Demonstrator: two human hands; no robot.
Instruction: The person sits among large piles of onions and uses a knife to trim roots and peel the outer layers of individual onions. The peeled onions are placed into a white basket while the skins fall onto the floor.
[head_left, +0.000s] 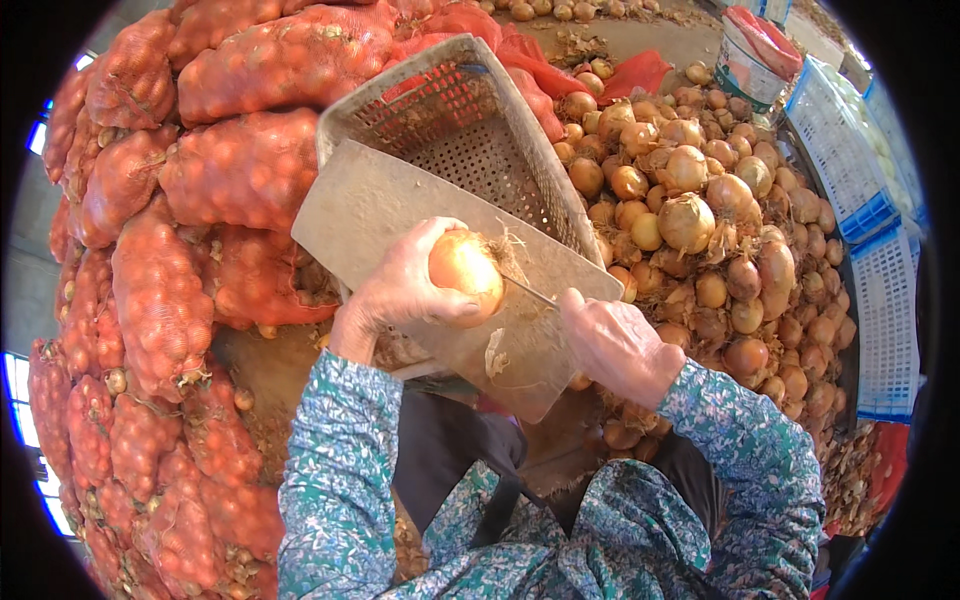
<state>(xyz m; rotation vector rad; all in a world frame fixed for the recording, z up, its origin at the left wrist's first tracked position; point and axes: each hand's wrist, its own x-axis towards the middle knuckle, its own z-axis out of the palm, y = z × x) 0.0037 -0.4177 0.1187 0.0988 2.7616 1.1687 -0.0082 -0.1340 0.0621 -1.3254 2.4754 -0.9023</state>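
My left hand grips a large yellow onion above a flat board, with the onion's dry roots facing right. In my right hand is a knife, its handle hidden by my fingers. The thin knife blade reaches left to the root side of the onion; whether it has cut in, I cannot tell. A piece of papery onion skin lies on the board below the onion. The board rests across a dirty plastic crate with perforated walls and floor.
Red mesh sacks of onions are stacked high on the left. A heap of loose onions spreads along the right. Beyond it stand a white bucket and blue-and-white plastic crates, the upper one holding pale onions.
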